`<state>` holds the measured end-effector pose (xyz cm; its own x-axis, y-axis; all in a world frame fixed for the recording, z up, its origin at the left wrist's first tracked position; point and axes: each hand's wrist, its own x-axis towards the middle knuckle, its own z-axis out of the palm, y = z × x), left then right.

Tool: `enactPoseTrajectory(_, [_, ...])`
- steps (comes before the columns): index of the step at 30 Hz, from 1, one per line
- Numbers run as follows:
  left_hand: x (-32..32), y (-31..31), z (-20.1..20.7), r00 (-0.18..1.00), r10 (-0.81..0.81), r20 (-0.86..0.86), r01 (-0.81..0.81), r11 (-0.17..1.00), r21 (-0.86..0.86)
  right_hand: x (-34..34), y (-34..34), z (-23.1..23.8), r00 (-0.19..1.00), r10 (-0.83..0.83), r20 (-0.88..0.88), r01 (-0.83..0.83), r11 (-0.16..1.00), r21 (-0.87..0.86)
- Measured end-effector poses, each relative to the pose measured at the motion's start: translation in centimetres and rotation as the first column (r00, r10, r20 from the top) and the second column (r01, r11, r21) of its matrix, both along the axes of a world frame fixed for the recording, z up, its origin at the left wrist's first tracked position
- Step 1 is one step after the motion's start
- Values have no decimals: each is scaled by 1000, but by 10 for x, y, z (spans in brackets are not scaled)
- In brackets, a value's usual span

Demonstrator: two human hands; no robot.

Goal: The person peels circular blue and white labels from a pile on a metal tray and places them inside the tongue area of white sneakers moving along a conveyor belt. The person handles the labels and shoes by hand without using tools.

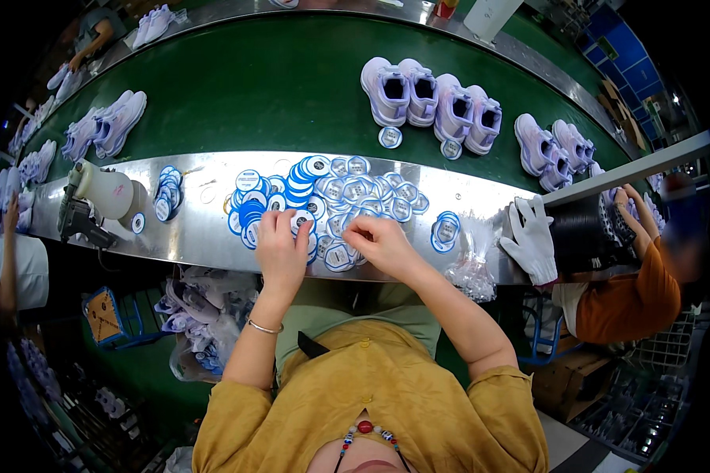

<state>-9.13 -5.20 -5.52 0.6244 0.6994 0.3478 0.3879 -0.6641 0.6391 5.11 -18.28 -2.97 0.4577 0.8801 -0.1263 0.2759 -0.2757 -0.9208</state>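
A spread of round blue-and-white hang tags (355, 189) lies on the metal ledge in front of me, some in clear wrapping. At its near edge my left hand (282, 251) is closed, with a round tag (301, 220) showing between its fingers and thumb. To its right, my right hand (385, 246) hovers over the wrapped tags with thumb and forefinger pinched together. Whatever is in that pinch is too small to make out.
Beyond the ledge, a green conveyor belt (252, 87) carries pale lilac sneakers (434, 102). A tape dispenser (83, 217) stands left; a white glove (532, 239) and a clear plastic bag of small parts (473, 268) lie right. Other people work on both sides.
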Motion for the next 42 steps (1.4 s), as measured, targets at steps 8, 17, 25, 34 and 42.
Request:
enactPoseTrajectory(8, [-2,18,-17,989,53,-140,-45,997,60,-11,14,-10,997,-43,62,42,999,11])
enactPoseTrajectory(17, [-3,29,-13,993,98,67,-64,916,-397,-19,28,-14,994,-67,84,66,998,17])
enactPoseTrajectory(25, [-8,29,-8,982,84,168,0,895,-446,-29,51,-7,980,-88,179,84,996,31])
enactPoseTrajectory(34, [-6,23,-6,958,27,287,139,829,-542,-28,62,-3,969,-99,226,93,995,34])
enactPoseTrajectory(42, [-3,18,-1,935,68,349,184,746,-640,-24,55,2,968,-79,239,70,996,46])
